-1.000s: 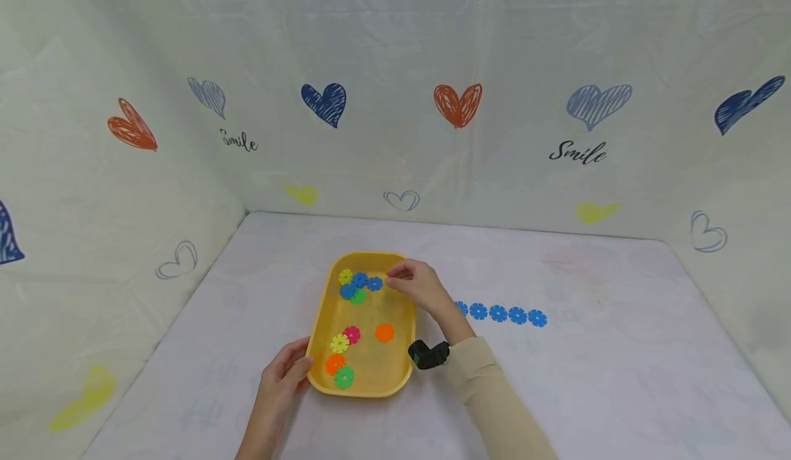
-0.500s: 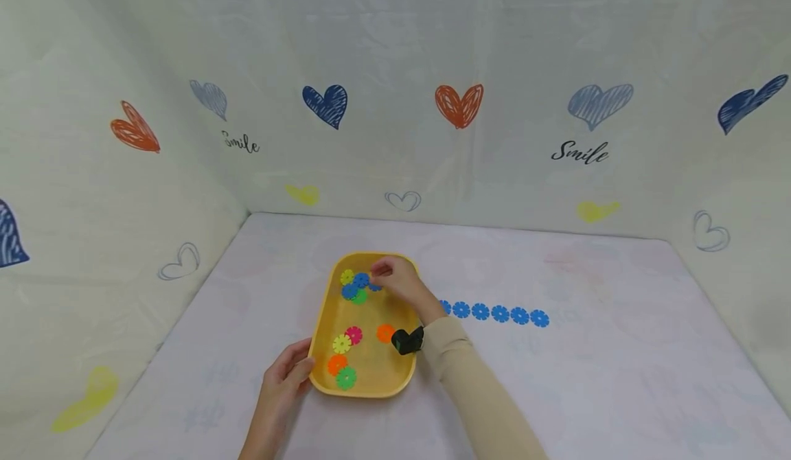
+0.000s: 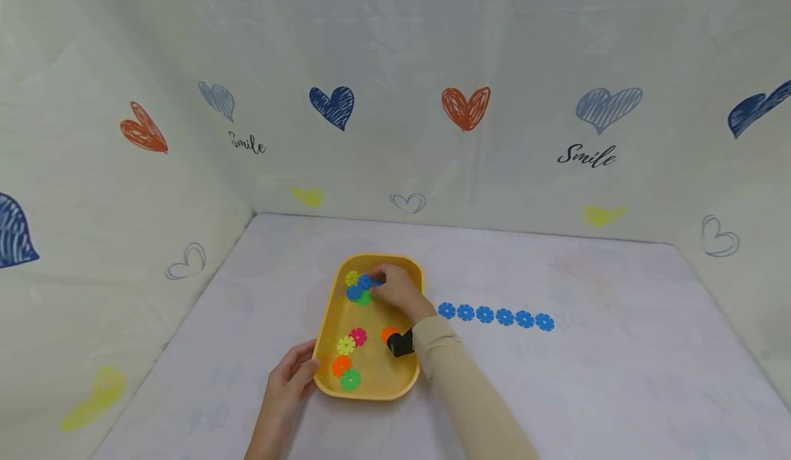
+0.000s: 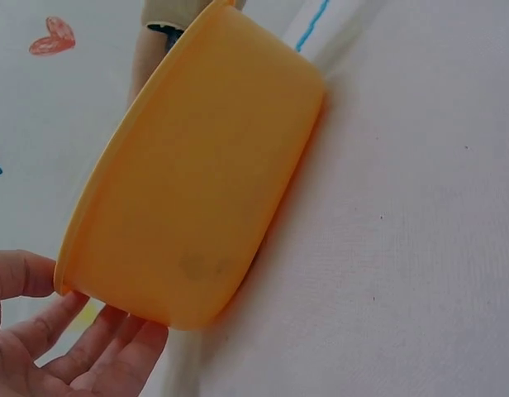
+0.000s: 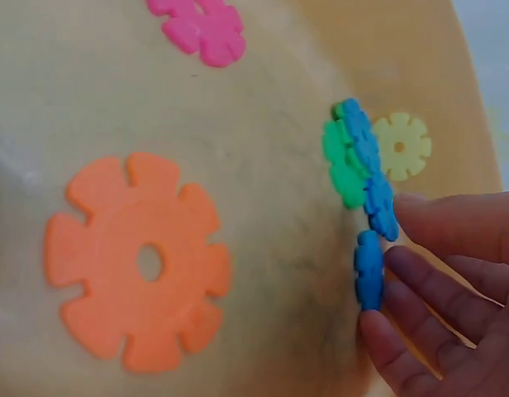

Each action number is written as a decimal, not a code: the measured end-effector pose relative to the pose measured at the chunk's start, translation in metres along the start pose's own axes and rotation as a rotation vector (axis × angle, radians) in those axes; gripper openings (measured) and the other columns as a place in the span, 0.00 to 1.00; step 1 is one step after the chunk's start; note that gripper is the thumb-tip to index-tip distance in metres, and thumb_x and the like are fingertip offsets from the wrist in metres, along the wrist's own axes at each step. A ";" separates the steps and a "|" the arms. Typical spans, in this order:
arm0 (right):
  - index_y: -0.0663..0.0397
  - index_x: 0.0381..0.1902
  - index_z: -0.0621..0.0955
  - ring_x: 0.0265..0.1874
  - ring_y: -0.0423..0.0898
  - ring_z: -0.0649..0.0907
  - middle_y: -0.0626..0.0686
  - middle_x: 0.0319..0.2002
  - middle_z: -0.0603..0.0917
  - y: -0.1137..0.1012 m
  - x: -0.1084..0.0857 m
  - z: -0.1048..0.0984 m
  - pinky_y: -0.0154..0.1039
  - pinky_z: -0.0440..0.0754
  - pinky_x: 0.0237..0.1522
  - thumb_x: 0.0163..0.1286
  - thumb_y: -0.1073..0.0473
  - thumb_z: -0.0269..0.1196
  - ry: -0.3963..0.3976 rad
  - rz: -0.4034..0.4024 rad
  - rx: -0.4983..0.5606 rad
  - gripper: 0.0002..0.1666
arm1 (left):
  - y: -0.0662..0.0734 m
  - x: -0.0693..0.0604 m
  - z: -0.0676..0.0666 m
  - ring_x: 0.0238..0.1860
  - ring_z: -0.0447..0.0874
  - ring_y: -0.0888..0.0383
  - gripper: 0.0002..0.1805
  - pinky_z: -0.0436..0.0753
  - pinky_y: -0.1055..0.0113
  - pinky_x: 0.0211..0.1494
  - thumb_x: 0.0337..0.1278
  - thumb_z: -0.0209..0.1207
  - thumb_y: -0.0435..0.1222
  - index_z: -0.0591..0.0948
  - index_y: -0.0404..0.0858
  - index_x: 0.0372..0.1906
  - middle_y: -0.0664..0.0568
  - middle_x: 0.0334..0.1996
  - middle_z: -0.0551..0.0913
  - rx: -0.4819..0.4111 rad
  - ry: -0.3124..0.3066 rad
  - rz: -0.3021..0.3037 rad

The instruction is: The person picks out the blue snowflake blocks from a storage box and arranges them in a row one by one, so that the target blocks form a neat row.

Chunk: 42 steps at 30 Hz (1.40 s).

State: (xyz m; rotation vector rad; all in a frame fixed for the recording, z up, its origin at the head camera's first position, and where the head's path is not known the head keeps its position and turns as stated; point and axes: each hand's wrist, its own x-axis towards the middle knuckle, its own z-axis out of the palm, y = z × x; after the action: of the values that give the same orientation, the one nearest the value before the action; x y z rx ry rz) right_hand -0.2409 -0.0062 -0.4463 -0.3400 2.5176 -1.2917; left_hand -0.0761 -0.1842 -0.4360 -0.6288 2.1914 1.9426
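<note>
A yellow plastic tray (image 3: pixel 384 377) holds several flower-shaped plastic discs. My left hand (image 3: pixel 285 386) grips its near left corner, thumb over the rim and fingers against the outer wall (image 4: pixel 197 165). Inside the tray's far end, my right hand (image 3: pixel 398 291) pinches a blue flower disc (image 5: pixel 368 273), tilted nearly edge-on. Beside those fingertips lie two other blue discs (image 5: pixel 380 207), a green disc (image 5: pixel 344 169) and a yellow disc (image 5: pixel 402 146). Nearer me are a pink disc (image 3: pixel 358 337), another yellow disc (image 3: pixel 346 345), orange discs (image 3: pixel 341 366) and a green disc (image 3: pixel 350 380).
A straight row of several blue flower discs (image 3: pixel 485 314) lies on the white tabletop (image 3: pixel 593 384), right of the tray. Pale sheeting (image 3: pixel 519 48) printed with hearts rises behind and at the sides. A black wrist camera (image 3: pixel 400 343) hangs over the tray's right side.
My right hand has moved left and down into the tray, reaching a blue disc and tilting it up. The left hand keeps its grip on the tray. The view has shifted slightly.
</note>
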 end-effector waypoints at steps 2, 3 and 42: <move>0.62 0.53 0.76 0.51 0.52 0.76 0.57 0.51 0.78 0.001 0.000 0.001 0.44 0.73 0.58 0.63 0.66 0.60 0.000 -0.007 -0.024 0.20 | -0.001 0.000 0.000 0.46 0.78 0.59 0.23 0.80 0.72 0.45 0.64 0.51 0.36 0.69 0.35 0.62 0.42 0.56 0.75 -0.007 -0.001 -0.003; 0.63 0.53 0.77 0.50 0.52 0.76 0.57 0.50 0.79 0.001 -0.001 0.001 0.44 0.73 0.58 0.62 0.66 0.60 -0.001 -0.015 -0.043 0.20 | -0.001 0.000 0.000 0.46 0.78 0.59 0.23 0.80 0.72 0.45 0.64 0.51 0.36 0.69 0.35 0.62 0.42 0.56 0.75 -0.008 -0.001 -0.007; 0.61 0.35 0.79 0.30 0.46 0.73 0.53 0.30 0.76 -0.002 0.000 0.003 0.35 0.76 0.34 0.53 0.69 0.67 -0.025 0.093 -0.104 0.11 | -0.001 0.002 0.001 0.50 0.76 0.57 0.24 0.81 0.69 0.47 0.65 0.50 0.38 0.67 0.35 0.64 0.40 0.59 0.72 -0.034 0.011 -0.030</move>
State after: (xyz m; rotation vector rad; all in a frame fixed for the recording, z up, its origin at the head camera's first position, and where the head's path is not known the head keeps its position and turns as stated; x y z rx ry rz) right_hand -0.2398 -0.0103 -0.4463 -0.2561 2.5527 -1.1187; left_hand -0.0771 -0.1840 -0.4378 -0.6750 2.1463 1.9699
